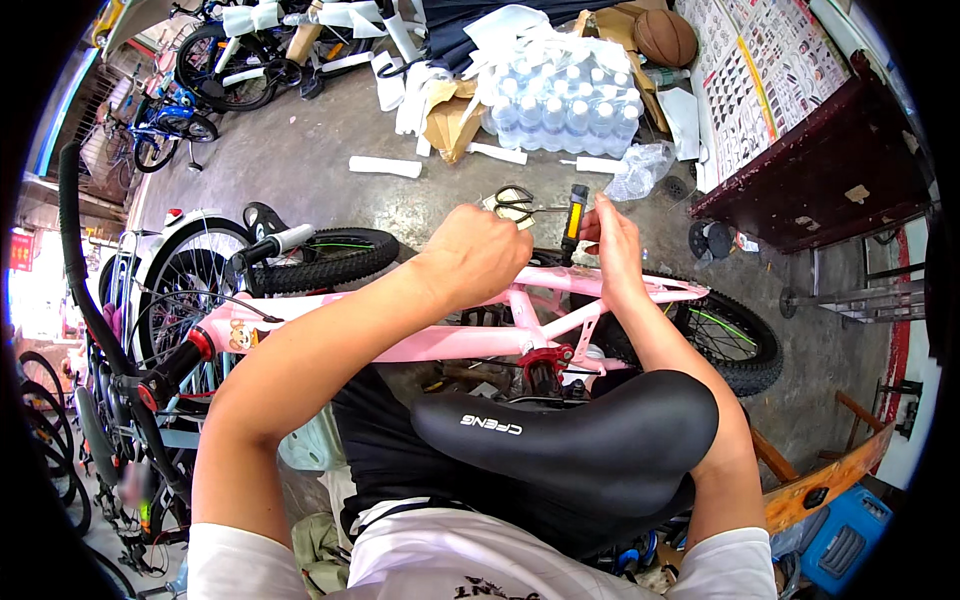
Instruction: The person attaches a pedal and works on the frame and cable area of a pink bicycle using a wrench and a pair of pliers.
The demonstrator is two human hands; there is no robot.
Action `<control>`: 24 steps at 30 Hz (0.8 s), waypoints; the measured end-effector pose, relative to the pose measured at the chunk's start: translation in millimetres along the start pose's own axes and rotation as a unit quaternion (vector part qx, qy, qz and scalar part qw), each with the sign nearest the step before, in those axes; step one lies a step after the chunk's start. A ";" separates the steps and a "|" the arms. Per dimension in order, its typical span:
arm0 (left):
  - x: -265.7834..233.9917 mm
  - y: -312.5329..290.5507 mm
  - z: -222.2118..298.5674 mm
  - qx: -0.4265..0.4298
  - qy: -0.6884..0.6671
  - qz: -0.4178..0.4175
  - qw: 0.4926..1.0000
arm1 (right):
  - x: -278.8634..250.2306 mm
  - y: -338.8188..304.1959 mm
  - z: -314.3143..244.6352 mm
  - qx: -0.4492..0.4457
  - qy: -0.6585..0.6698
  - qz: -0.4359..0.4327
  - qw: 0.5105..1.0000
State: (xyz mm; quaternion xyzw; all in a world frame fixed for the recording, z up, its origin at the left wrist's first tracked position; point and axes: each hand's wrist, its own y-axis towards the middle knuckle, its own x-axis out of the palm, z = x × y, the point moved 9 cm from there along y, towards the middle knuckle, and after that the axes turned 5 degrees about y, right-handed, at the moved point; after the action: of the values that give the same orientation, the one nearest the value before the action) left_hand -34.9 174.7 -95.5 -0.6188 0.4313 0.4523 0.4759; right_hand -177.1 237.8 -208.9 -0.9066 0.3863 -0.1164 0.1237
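Observation:
A pink bicycle frame (430, 342) lies sideways in front of me, with a black-and-red crank part (545, 370) near its middle. Above its upper tube, my left hand (475, 255) is closed in a fist; whatever it holds is hidden. My right hand (613, 250) has its fingers curled together by the frame's rear part. Right beside those fingertips stands an upright tool with a black-and-yellow handle (574, 222); I cannot make out what they pinch. Black-handled scissors (515, 204) lie beyond my left hand. A black saddle (570, 440) sits over my lap, close to my right forearm.
Wrapped water bottles (565, 110), cardboard (455, 125) and white foam tubes (385, 167) lie on the far floor. A basketball (665, 38) is behind them. Bicycles crowd the left, including a black handlebar (75, 250). At right are a dark red cabinet (820, 150) and a blue case (845, 540).

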 end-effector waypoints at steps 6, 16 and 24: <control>-11.7 6.7 27.2 0.013 0.019 0.025 0.999 | -0.8 1.1 -0.2 0.003 -0.004 0.004 1.000; 75.9 41.6 -10.8 0.020 0.044 -0.107 0.993 | 1.1 -1.4 -0.9 0.003 0.002 -0.007 1.000; 148.4 100.1 -3.7 0.103 -0.001 -0.087 0.991 | 1.4 3.8 6.2 0.020 -0.010 -0.027 0.999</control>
State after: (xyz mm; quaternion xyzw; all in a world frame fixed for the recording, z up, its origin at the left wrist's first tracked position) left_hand -98.5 138.2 -258.9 -0.6010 0.4202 0.3627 0.5751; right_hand -176.8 235.1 -215.7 -0.9151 0.3578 -0.1189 0.1427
